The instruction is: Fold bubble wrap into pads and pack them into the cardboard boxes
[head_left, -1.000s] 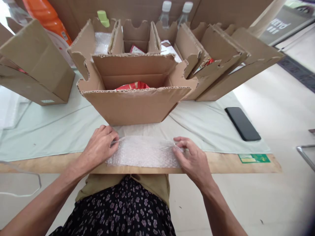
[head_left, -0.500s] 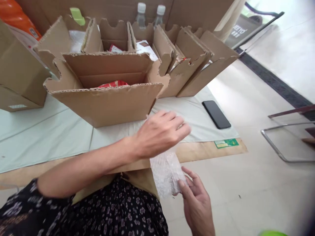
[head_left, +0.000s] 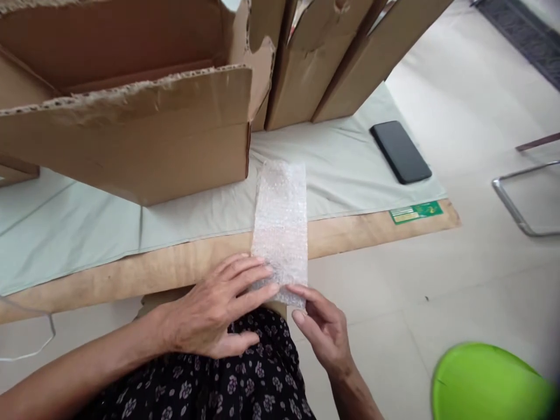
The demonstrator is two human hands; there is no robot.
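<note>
Both hands pinch the wrap's [head_left: 280,224] near end: left hand [head_left: 214,309] with fingers flat on top, right hand [head_left: 321,329] gripping its corner. Wrap overhangs the table [head_left: 175,265] edge, beside the box [head_left: 131,134]; bare floor [head_left: 394,291] to the right.

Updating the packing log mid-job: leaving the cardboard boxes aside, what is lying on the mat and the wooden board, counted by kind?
bubble wrap strip: 1
black phone: 1
green label: 1
Total: 3

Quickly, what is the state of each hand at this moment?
Left hand: open, fingers flat on the near end of the bubble wrap.
Right hand: closed, pinching the bubble wrap at its near edge.
</note>
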